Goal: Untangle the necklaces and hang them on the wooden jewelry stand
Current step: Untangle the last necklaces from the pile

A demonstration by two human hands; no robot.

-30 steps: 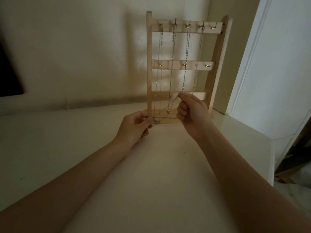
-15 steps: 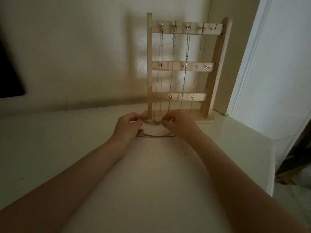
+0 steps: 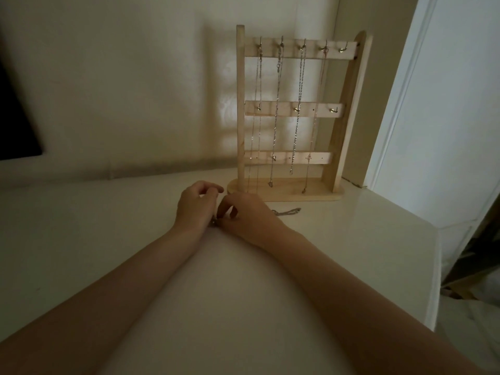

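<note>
Near the stand [image 3: 295, 189] base, both hands meet on the table [image 3: 81, 239]. Left hand [image 3: 196, 205] and right hand [image 3: 244, 215] pinch a loose chain [image 3: 286, 211], its tail lying right. Four necklaces [image 3: 299, 104] hang from the top hooks; rightmost hook [image 3: 343, 47] free. Table edge close on right.

hands: left hand [image 3: 195, 205], right hand [image 3: 244, 214] apparently pinch necklace [image 3: 286, 212] | stand [image 3: 290, 117]: four chains hung

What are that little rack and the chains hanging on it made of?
The jewelry stand looks like pale unfinished wood: matte, with faint grain. Its hooks seem brass-toned metal, judging by their glint. The hanging necklaces appear to be fine silvery metal chain; the dim light leaves the exact metal open.
</note>
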